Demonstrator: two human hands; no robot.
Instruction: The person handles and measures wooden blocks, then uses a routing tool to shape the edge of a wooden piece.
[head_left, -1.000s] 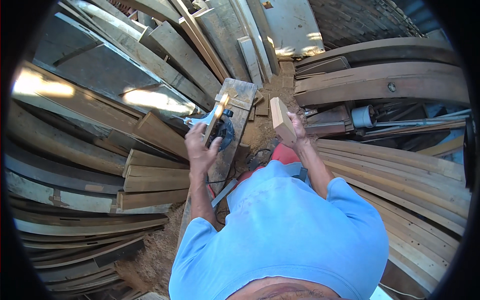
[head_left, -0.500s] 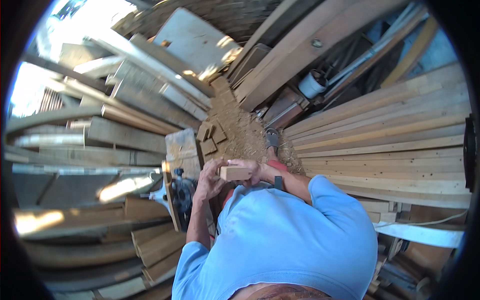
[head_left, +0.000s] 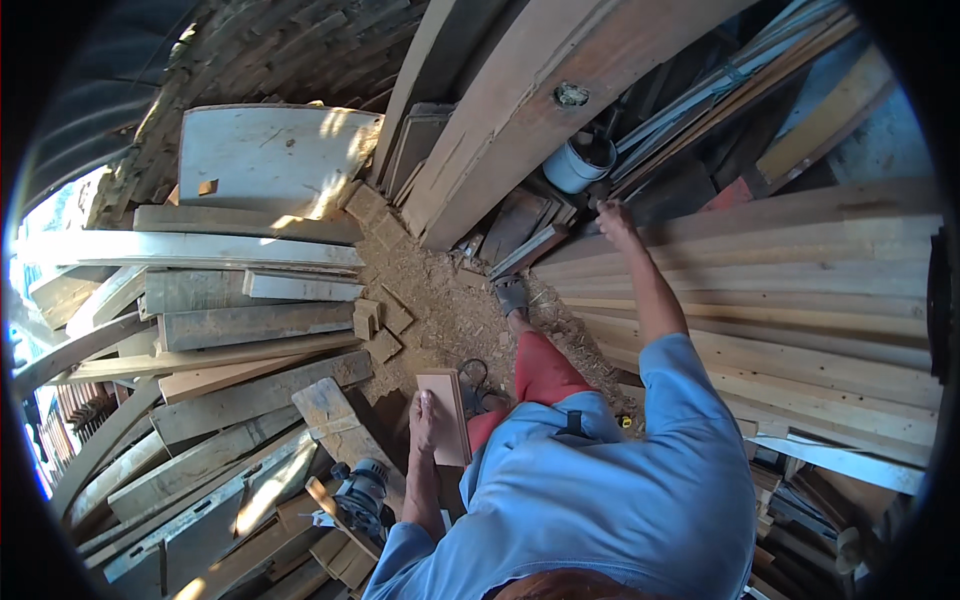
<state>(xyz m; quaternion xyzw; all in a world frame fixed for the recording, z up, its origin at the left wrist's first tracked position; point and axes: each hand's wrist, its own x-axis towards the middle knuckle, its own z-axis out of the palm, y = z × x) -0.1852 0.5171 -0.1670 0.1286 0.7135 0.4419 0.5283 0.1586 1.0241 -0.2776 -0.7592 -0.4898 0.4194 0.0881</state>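
Observation:
My left hand [head_left: 424,424] is closed on a flat rectangular wooden block [head_left: 446,400], its thumb lying on the broad face. The block is held upright beside my left thigh. My right arm is stretched out to the far right, over the edge of the stacked boards. There my right hand [head_left: 614,222] has its fingers curled by a small dark thing just below a white bucket [head_left: 578,165]; what they grip is too small to make out. A blue and grey power tool [head_left: 362,490] stands by my left forearm, near a dusty plank [head_left: 335,415].
Long boards [head_left: 760,290] are stacked on the right, and planks [head_left: 250,325] pile up on the left. Sawdust [head_left: 430,290] covers the floor ahead, with several small wood blocks [head_left: 378,325] on it. A thick beam [head_left: 500,130] leans at the back.
My right hand has left the wooden block and swung far out to the right. The block, now in my left hand alone, has turned its broad face up. My view has shifted.

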